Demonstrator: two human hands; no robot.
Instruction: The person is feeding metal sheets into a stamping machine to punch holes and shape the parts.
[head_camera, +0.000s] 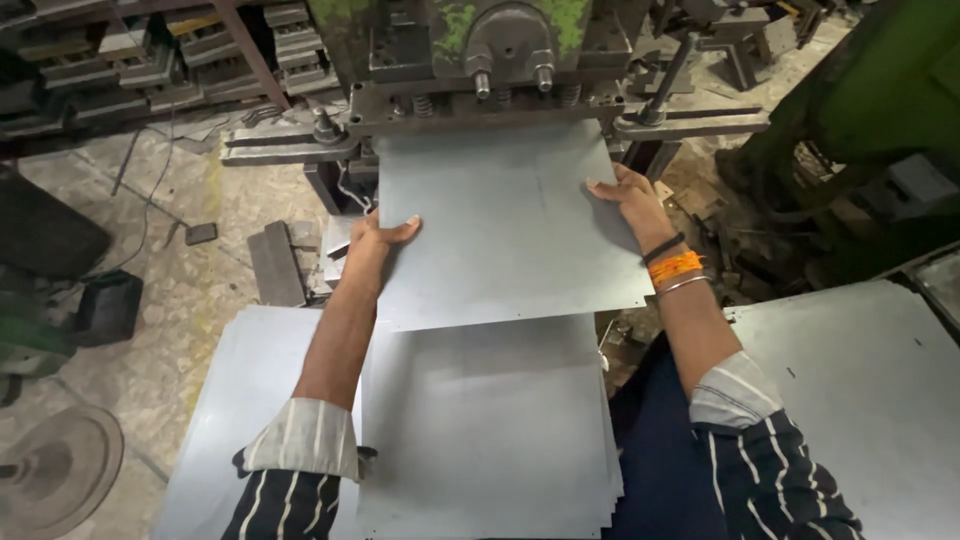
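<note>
Metal sheet (500, 220) between both hands (385, 235), far edge hidden under press (500, 50).

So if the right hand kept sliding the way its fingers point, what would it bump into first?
Probably the green press machine, above the flat grey metal sheet the right hand holds; depth is hard to judge.

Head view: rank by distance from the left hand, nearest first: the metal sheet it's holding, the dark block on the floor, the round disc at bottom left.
1. Metal sheet: the left hand grips its left edge, touching.
2. Dark block: on the floor just left of the hand, apart from it.
3. Round disc: far bottom-left corner of the floor, clearly farthest.
</note>
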